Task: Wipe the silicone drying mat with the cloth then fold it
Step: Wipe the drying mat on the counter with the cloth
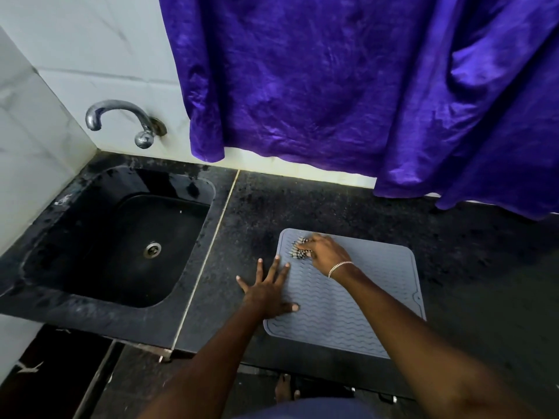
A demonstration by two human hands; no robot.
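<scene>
A grey silicone drying mat (372, 285) with a wavy ribbed pattern lies flat on the black stone counter. My right hand (326, 252) presses a small black-and-white checked cloth (301, 247) onto the mat's far left corner; most of the cloth is hidden under my fingers. My left hand (267, 290) lies flat with fingers spread across the mat's left edge, thumb on the mat and the other fingers partly on the counter.
A black sink (121, 237) with a metal drain is set into the counter (242, 225) at the left, under a chrome tap (121, 119) on the white tiled wall. A purple curtain (348, 86) hangs behind the counter, its hem touching the surface at the right.
</scene>
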